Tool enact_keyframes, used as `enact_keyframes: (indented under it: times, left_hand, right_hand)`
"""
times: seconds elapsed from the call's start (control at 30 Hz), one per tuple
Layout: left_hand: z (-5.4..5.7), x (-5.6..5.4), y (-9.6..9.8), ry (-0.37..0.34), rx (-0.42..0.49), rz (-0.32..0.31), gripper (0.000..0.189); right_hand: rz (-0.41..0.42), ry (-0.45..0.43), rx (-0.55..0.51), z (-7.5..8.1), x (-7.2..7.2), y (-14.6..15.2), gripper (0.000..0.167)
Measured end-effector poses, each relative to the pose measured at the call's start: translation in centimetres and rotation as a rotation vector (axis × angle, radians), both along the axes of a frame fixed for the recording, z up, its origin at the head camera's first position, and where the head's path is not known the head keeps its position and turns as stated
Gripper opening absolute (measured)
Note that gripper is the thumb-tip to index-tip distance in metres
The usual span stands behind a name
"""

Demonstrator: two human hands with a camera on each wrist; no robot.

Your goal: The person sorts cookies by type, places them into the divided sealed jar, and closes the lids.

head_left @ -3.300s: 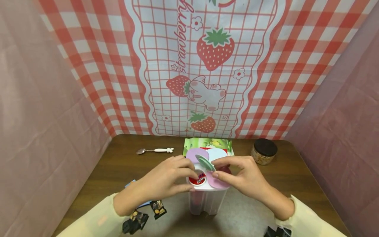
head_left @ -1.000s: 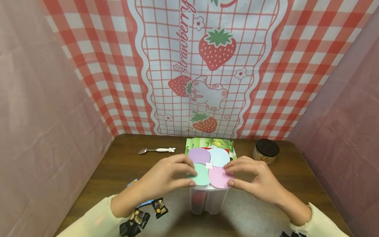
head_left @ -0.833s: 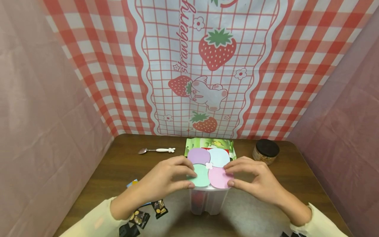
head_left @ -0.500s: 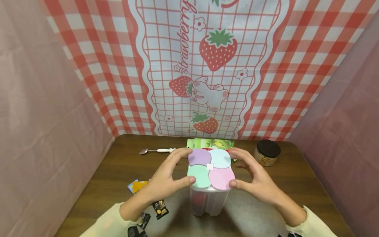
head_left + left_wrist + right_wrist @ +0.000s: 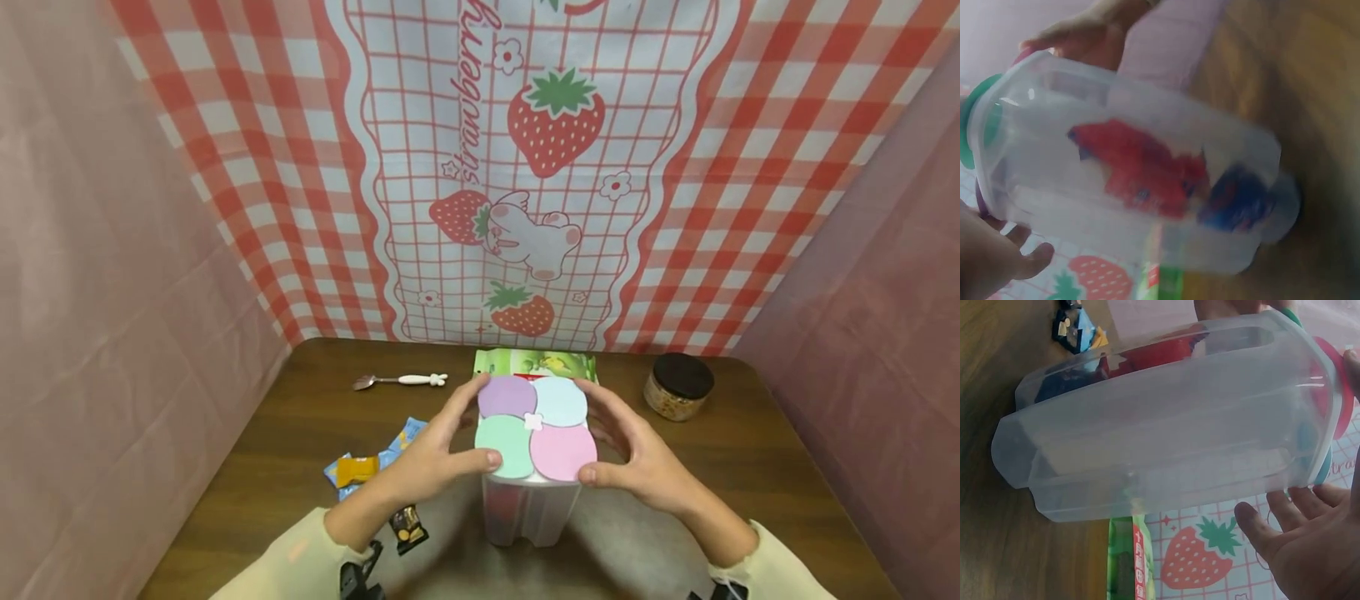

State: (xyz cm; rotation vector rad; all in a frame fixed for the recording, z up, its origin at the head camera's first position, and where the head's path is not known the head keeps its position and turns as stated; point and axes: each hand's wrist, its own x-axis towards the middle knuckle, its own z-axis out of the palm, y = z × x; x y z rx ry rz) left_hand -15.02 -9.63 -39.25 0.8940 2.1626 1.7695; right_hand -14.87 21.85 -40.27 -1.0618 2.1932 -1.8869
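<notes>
A tall translucent storage container (image 5: 525, 510) stands upright at the table's middle. Its white top carries a green lid (image 5: 506, 448), a pink lid (image 5: 564, 452), a purple lid (image 5: 507, 396) and a pale blue lid (image 5: 561, 402), all lying flat. My left hand (image 5: 433, 458) grips the top's left side, thumb over the green lid's edge, fingers reaching round toward the back. From the right, my right hand (image 5: 647, 457) grips likewise, its thumb at the pink lid's corner. Inside one compartment show red packets (image 5: 1141, 165) and a dark blue packet (image 5: 1235, 200).
Behind the container lies a green bag (image 5: 534, 362). A black-lidded jar (image 5: 678, 387) stands at the back right, and a white-handled spoon (image 5: 401, 380) lies back left. Near my left forearm are an orange packet (image 5: 356, 471), blue packets and a black packet (image 5: 408, 528).
The green lid, earlier tilted up in my right hand over an open compartment, now lies flat. Both hands then spread from the front lids to grip the top's two sides.
</notes>
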Motion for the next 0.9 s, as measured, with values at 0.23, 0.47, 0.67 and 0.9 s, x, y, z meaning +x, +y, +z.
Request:
enact_keyframes:
  times: [0.23,0.47,0.67,0.9]
  left_hand:
    - [-0.04,0.04,0.38,-0.223,0.181,-0.084,0.094]
    - [-0.20,0.32,0.87,-0.331,0.239,-0.052,0.094]
    - [-0.23,0.51,0.81,-0.316,0.241,-0.044,0.094]
    - [0.02,0.33,0.88,-0.342,0.219,-0.018,0.088]
  right_hand:
    - [-0.032,0.007,0.043,0.43,0.09,0.03,0.095]
    - [-0.042,0.020,0.059,0.31,0.16,0.01,0.095]
    - [-0.041,0.004,0.042,-0.17,0.24,-0.04,0.094]
    - [-0.013,-0.065,-0.021,-0.41,0.47,-0.26,0.088]
